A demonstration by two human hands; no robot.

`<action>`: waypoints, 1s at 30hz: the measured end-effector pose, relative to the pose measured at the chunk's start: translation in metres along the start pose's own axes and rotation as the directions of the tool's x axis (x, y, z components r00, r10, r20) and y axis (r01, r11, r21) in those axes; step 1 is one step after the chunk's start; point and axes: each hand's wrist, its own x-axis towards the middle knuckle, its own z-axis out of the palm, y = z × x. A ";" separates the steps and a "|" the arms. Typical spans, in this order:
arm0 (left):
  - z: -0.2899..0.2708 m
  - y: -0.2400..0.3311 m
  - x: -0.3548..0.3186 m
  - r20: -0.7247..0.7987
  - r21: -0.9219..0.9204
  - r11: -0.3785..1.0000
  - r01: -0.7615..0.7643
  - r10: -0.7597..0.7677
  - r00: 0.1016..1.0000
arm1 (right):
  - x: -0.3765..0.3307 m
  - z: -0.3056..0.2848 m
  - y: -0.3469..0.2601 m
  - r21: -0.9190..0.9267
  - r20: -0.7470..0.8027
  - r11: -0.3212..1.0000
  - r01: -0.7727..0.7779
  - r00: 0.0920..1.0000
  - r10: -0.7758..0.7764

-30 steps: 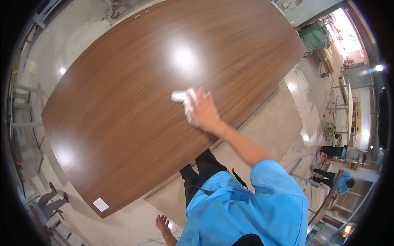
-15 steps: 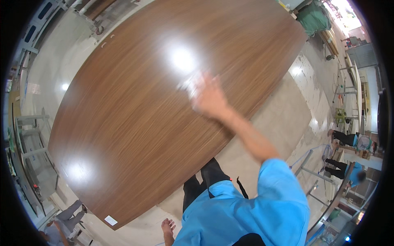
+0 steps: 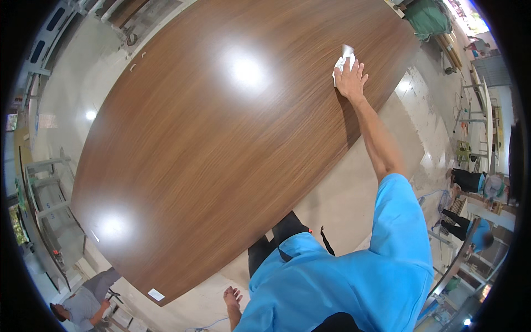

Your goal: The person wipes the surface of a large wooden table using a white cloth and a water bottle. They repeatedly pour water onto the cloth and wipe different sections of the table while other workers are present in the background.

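Note:
A large wood-grain panel (image 3: 221, 155) with curved-looking edges spreads in front of me, its brown surface reflecting two bright lights. Toward its far right part, my right hand (image 3: 350, 82) holds a crumpled white cloth (image 3: 344, 60) under the palm and fingers, pressed to the surface. The fingers are fairly spread over the cloth, part of which sticks out beyond them. Low beside my body hangs my left hand (image 3: 232, 297), empty, with its fingers loosely curled and apart, away from the panel. A small white label (image 3: 156, 294) sits at the panel's near left corner.
A person in grey (image 3: 83, 299) is at the lower left, by the panel's corner. Two people in blue tops, one of them nearer (image 3: 480, 235), work at the right. A green cover (image 3: 428, 19) lies over something beyond the far right end. Metal frames (image 3: 50, 182) stand at left.
My right hand has swept the white cloth from the panel's middle toward its far right, and the arm is straighter. The person in grey at lower left has shifted. My left hand still hangs low.

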 end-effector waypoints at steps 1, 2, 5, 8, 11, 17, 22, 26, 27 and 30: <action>0.001 -0.002 0.000 -0.048 -0.020 1.000 0.001 -0.002 0.999 | 0.005 -0.020 -0.011 -0.035 0.110 0.999 -0.024 0.993 0.028; 0.004 -0.002 0.003 0.031 -0.093 0.994 0.054 -0.051 0.998 | -0.004 -0.052 -0.047 -0.041 0.247 0.988 0.149 0.960 -0.135; 0.014 0.010 0.013 0.069 -0.004 0.995 0.103 -0.103 0.992 | -0.106 -0.124 -0.176 0.370 0.185 0.723 0.584 0.716 -0.673; 0.014 0.027 0.017 0.086 0.189 0.982 0.013 -0.030 0.996 | -0.169 -0.137 -0.255 0.835 -0.135 0.218 0.505 0.572 -0.809; -0.007 0.015 0.009 -0.010 -0.021 0.995 0.101 -0.101 0.995 | -0.044 -0.102 -0.221 0.479 0.135 0.572 0.666 0.588 -0.798; -0.013 -0.125 -0.048 0.009 -0.324 0.917 0.234 -0.245 0.970 | 0.082 0.063 -0.105 0.234 0.146 0.970 0.072 0.983 -0.109; 0.034 -0.154 -0.039 0.027 -0.396 0.905 0.157 -0.159 0.987 | -0.214 -0.078 -0.347 0.575 -0.116 0.466 0.672 0.631 -0.767; 0.029 -0.109 -0.014 -0.217 -0.343 0.908 -0.239 0.170 0.961 | -0.452 -0.233 -0.423 0.695 -0.454 -0.443 0.566 -0.132 -0.881; 0.025 -0.103 -0.011 -0.270 -0.413 0.891 -0.188 0.078 0.960 | -0.477 -0.245 -0.423 0.681 -0.426 -0.413 0.604 -0.132 -0.895; 0.027 -0.137 -0.027 -0.267 -0.532 0.846 -0.045 -0.118 0.956 | -0.458 -0.219 -0.402 0.721 -0.328 -0.318 0.616 -0.100 -0.939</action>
